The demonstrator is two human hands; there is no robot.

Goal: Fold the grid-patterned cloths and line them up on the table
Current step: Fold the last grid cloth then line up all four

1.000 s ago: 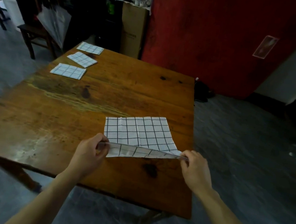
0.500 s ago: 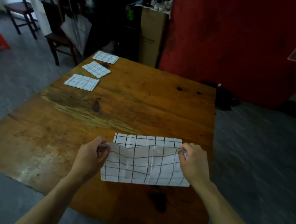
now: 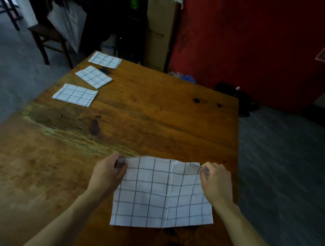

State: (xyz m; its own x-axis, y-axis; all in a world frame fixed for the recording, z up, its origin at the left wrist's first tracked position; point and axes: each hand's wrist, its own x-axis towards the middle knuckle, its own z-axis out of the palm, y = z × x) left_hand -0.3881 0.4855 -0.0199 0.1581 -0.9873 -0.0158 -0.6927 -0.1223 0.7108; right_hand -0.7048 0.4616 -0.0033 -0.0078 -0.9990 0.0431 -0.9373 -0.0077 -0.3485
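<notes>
grid-patterned cloth [image 3: 164, 194] lying on wooden table [image 3: 157, 122], near the table's near edge, toward its right side; folded over, crease line running down the middle. left hand [image 3: 107, 174] pinching the far left corner of the cloth, thumb and fingers curled onto the fabric. right hand [image 3: 216, 184] pinching the far right corner, fingers curled, corner slightly lifted off the table. three folded cloths in a row along the table's far left edge: nearest folded cloth [image 3: 75, 94], middle folded cloth [image 3: 93, 76] turned at an angle, farthest folded cloth [image 3: 105, 60] at the table's far left corner. all three apart from one another. cardboard box [image 3: 159, 34] upright beyond the table's far edge. dark wooden chair [image 3: 50, 36] off the table's far left corner.
</notes>
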